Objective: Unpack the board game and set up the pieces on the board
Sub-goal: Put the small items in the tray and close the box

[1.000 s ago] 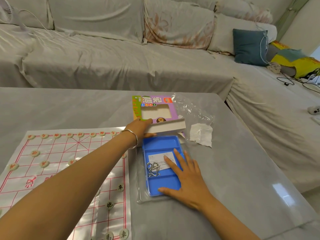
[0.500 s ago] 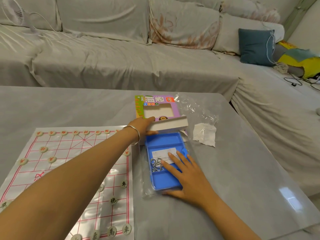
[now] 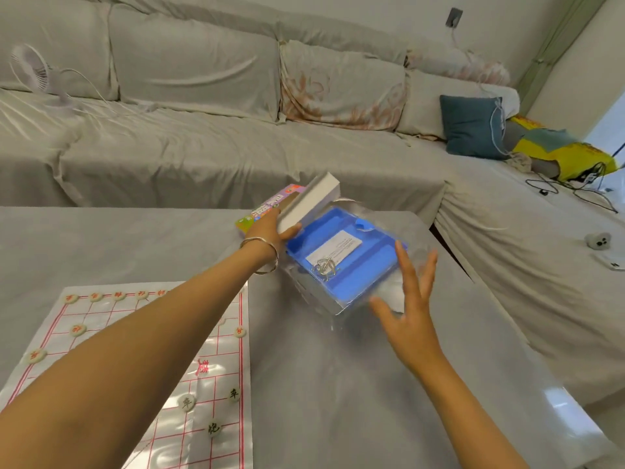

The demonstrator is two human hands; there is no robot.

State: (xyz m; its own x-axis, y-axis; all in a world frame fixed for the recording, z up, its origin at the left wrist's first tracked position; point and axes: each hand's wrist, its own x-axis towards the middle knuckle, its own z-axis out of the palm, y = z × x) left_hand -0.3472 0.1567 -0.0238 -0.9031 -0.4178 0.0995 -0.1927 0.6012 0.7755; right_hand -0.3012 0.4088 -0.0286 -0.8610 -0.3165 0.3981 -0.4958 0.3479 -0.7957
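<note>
Tray (image 3: 355, 282) lies skewed, long axis far-left to near-right; left fingers (image 3: 293, 229) clamp box (image 3: 311, 201), right fingers (image 3: 406, 265) spread.

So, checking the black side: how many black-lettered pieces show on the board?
3 pieces, by the board's right edge: one, one right of it, one below them. The left arm may hide more.

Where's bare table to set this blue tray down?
Free: near table between the board and the right hand; also the strip beyond the board, left of the colourful box. Crowded: the board's pieces, and around the blue tray.
</note>
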